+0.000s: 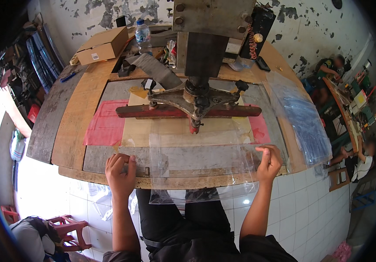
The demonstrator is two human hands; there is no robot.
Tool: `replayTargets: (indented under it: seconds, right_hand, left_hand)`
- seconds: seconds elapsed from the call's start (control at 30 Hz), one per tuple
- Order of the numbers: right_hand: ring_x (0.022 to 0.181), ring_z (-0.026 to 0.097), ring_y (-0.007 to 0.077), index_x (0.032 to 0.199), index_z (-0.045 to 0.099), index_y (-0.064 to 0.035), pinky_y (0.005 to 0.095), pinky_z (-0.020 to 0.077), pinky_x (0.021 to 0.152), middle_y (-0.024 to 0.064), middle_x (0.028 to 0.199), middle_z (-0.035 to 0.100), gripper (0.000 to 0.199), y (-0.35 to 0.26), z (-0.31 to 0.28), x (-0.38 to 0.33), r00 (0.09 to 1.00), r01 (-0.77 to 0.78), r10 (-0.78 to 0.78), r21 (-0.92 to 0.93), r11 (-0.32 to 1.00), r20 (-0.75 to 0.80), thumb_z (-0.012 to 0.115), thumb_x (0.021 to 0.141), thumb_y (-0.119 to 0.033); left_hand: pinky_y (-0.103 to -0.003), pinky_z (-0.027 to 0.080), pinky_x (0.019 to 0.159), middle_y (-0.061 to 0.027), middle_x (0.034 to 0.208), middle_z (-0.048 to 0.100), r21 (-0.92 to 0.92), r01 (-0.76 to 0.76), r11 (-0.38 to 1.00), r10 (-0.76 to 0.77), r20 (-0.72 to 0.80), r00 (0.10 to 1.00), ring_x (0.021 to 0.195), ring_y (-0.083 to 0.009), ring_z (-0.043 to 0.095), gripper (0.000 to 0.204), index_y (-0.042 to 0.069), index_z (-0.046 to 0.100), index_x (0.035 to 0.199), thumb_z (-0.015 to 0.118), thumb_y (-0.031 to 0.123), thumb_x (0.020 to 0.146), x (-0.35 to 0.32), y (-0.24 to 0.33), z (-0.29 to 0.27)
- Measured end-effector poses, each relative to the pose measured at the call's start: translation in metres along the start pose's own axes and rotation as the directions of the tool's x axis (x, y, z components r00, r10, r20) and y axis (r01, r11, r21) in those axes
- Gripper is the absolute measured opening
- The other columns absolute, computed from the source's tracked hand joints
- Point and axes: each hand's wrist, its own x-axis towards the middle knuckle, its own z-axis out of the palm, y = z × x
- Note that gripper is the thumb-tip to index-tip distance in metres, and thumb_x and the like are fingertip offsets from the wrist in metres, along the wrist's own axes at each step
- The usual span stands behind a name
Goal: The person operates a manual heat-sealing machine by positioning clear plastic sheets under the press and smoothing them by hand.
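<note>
A clear plastic sheet [203, 166] lies under the front of a heat-press-like machine, its near end hanging over the table's front edge above my lap. My left hand [121, 172] is at the front edge, left of the sheet and apart from it, fingers curled in with nothing visible in them. At the sheet's right edge is my right hand [269, 163], thumb and fingers drawn together; whether they pinch the thin film cannot be made out. Above the sheet hangs the machine's red bar [166, 112] on a metal bracket, over a cream pad [140, 131] with red side patches.
Stacked clear plastic sheets [306, 122] lie on the table's right side. A cardboard box [102, 45] and a water bottle [143, 37] stand at the back left. Red stools [67, 231] are at lower left. Two people sit at a workbench [343, 107] on the far right.
</note>
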Motion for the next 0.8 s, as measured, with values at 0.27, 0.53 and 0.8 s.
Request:
replayTargets:
  seconds: [0.27, 0.53, 0.8]
  right_hand:
    - [0.085, 0.069, 0.0291, 0.088, 0.075, 0.0004, 0.0396, 0.0515, 0.079, 0.0118, 0.089, 0.073, 0.038, 0.0004, 0.0004, 0.0011, 1.000, -0.021, 0.021, 0.014, 1.000, 0.002, 0.054, 0.110, -0.022]
    - [0.083, 0.069, 0.0285, 0.087, 0.074, 0.0008, 0.0386, 0.0513, 0.076, 0.0116, 0.087, 0.073, 0.035, 0.0001, 0.0003, 0.0010, 1.000, -0.014, 0.014, 0.008, 1.000, 0.007, 0.054, 0.110, -0.018]
    - [0.077, 0.068, 0.0258, 0.086, 0.072, 0.0015, 0.0369, 0.0496, 0.070, 0.0112, 0.085, 0.072, 0.036, 0.0016, 0.0007, 0.0002, 1.000, -0.015, 0.015, 0.032, 0.999, -0.002, 0.054, 0.110, -0.018]
  left_hand:
    - [-0.042, 0.045, 0.077, -0.0081, 0.078, 0.064, 0.017, -0.019, 1.000, 0.019, 0.014, 1.000, 0.076, -0.0299, 0.060, 0.023, 0.003, 0.060, 0.077, 0.076, 0.007, 0.093, 0.0016, 0.0004, 0.0005]
    - [-0.042, 0.046, 0.077, -0.0085, 0.080, 0.066, 0.012, 0.008, 1.000, -0.008, 0.018, 1.000, 0.076, -0.0305, 0.060, 0.022, 0.002, 0.061, 0.077, 0.076, 0.006, 0.092, 0.0014, 0.0010, 0.0010]
    - [-0.042, 0.046, 0.078, -0.0087, 0.080, 0.066, 0.013, 0.006, 1.000, -0.006, 0.014, 1.000, 0.076, -0.0309, 0.060, 0.022, 0.002, 0.061, 0.077, 0.076, 0.007, 0.092, 0.0005, 0.0005, 0.0004]
